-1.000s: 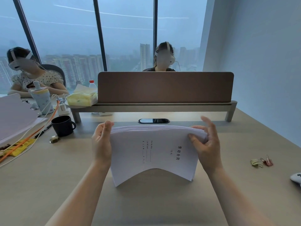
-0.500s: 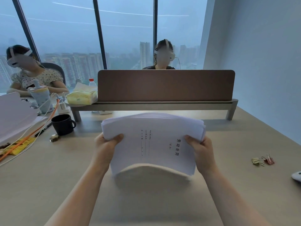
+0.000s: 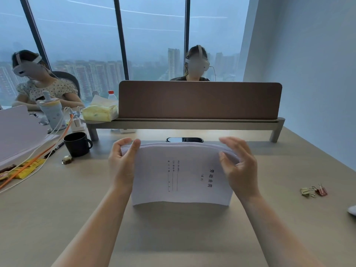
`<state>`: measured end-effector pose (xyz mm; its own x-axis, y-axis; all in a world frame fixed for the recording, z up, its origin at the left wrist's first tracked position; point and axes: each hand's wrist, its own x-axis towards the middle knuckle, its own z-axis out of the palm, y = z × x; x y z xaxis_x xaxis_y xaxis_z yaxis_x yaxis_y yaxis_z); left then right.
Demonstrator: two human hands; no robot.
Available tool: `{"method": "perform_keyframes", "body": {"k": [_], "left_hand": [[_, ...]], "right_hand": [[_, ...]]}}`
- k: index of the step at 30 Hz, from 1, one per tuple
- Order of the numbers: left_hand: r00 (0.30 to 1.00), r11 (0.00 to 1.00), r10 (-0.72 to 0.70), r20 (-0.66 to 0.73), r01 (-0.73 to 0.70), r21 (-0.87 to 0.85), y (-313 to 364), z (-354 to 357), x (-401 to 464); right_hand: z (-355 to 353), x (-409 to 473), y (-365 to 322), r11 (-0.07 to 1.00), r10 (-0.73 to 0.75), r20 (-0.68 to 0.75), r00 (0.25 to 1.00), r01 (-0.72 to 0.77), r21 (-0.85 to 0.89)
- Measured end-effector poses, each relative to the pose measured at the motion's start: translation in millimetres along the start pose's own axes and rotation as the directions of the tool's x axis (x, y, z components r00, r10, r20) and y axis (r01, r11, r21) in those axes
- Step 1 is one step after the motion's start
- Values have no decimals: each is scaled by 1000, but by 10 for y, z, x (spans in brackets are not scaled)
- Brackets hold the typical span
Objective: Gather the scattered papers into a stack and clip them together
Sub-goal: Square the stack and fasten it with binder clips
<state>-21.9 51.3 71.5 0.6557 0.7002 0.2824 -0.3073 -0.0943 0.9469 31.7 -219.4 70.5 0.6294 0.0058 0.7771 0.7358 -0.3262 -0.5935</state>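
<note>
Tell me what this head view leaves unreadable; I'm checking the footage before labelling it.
- Paper stack: small print too fine to read; far face hidden.
- Left hand fingers: partly behind the stack.
- Phone: lower part hidden by the stack's top edge.
- White object: cut off by the right edge.
- Binder clips: number unclear, too small.

White object (image 3: 352,210) cut off at right edge; paper print illegible.

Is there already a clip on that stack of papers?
No, the paper stack shows no clip, and the binder clips lie apart on the desk to its right.
</note>
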Motion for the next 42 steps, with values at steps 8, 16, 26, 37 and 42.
{"method": "perform_keyframes", "body": {"k": [8, 16, 26, 37, 42], "left_hand": [[994, 992, -101, -44, 97, -79, 50, 59, 89], [994, 987, -80, 80, 90, -136, 15, -16, 65], [941, 993, -60, 332, 92, -80, -142, -192, 87], [876, 976, -184, 445, 215, -20, -383, -318, 59], [859, 952, -272, 434, 306, -9, -529, -339, -26]], "right_hand": [[-46, -6, 48, 999, -36, -21, 999, 36, -34], [-39, -79, 106, 944, 270, 29, 962, -271, 190], [-17, -109, 223, 747, 390, 234, 891, -454, 486], [45, -338, 333, 594, 567, 404, 718, -696, 403], [90, -472, 355, 575, 633, 390, 669, -744, 341]]}}
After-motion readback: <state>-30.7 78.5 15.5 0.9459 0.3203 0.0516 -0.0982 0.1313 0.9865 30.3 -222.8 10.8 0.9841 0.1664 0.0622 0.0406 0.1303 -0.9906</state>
